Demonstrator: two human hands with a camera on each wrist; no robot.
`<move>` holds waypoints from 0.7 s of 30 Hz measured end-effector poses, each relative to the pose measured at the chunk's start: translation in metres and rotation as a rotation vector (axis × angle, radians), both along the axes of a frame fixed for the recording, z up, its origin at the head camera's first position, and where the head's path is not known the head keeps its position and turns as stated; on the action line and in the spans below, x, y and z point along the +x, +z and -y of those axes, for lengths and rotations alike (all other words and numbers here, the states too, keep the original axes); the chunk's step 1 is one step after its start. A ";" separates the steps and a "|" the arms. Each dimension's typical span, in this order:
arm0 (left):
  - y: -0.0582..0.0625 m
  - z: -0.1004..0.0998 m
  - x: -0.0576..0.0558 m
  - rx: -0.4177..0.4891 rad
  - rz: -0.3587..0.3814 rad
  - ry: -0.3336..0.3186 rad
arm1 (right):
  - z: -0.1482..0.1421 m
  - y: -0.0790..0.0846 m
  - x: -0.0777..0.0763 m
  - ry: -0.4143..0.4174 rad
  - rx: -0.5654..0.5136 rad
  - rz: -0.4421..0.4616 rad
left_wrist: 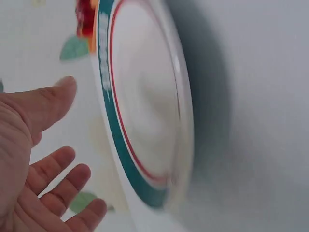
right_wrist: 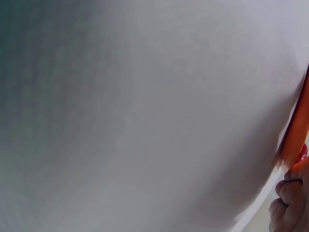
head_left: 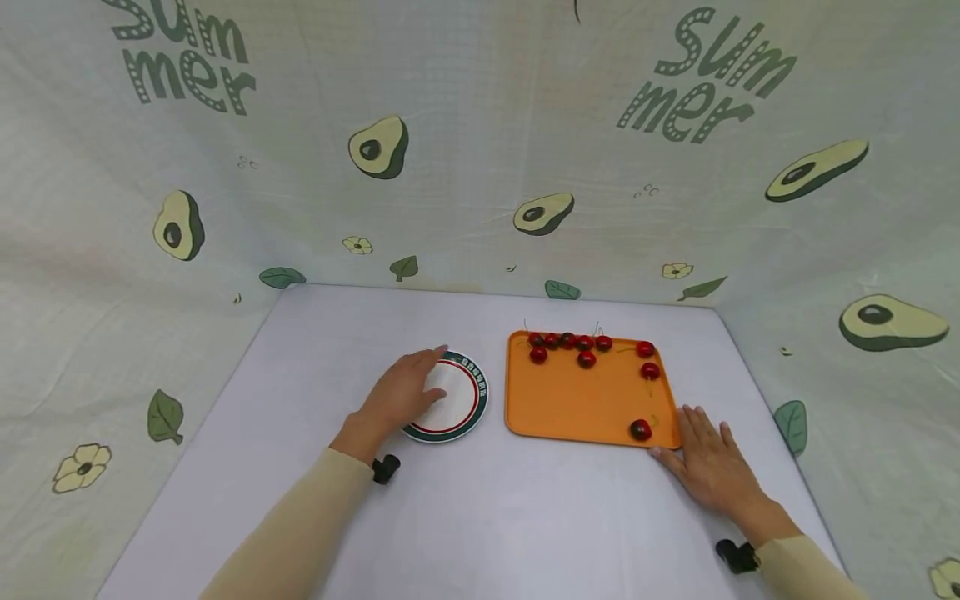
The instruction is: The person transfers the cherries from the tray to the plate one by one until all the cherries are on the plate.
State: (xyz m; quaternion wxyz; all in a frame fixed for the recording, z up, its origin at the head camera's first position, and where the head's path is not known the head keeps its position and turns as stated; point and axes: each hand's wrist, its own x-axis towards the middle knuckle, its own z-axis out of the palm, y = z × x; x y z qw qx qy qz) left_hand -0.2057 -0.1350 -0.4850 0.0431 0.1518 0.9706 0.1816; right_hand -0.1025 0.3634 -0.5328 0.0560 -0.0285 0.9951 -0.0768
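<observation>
A white plate (head_left: 456, 407) with a green band and a thin red ring lies left of centre on the table. My left hand (head_left: 397, 398) is over its left side, thumb apart from the fingers and nothing held. In the left wrist view the spread fingers of that hand (left_wrist: 48, 159) show beside the plate (left_wrist: 145, 96). An orange tray (head_left: 570, 404) lies to the right, with cherries along its back and right sides. My right hand (head_left: 712, 471) is at the tray's near right corner, fingers straight along the edge and thumb at the front rim.
One dark red cherry (head_left: 641, 430) sits near the tray's front right corner, and another cherry (head_left: 650, 371) is farther back on the right. A white cloth covers the table (head_left: 480, 517). Printed curtains (head_left: 450, 167) with avocados enclose the back and both sides.
</observation>
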 end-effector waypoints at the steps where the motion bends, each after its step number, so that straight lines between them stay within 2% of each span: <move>1: 0.000 0.009 -0.005 0.021 0.024 0.040 | 0.000 0.000 0.000 0.001 0.001 -0.003; 4: -0.002 0.036 -0.019 0.070 0.098 0.120 | -0.001 0.000 -0.001 0.007 0.006 -0.009; 9: -0.009 0.064 -0.037 0.207 0.236 0.169 | 0.001 0.001 -0.003 0.019 0.029 -0.017; 14: -0.019 0.074 -0.048 0.313 0.342 0.195 | 0.006 0.004 -0.006 0.030 0.041 -0.018; 21: -0.023 0.077 -0.056 0.346 0.414 0.179 | 0.009 0.004 -0.011 0.039 0.050 -0.023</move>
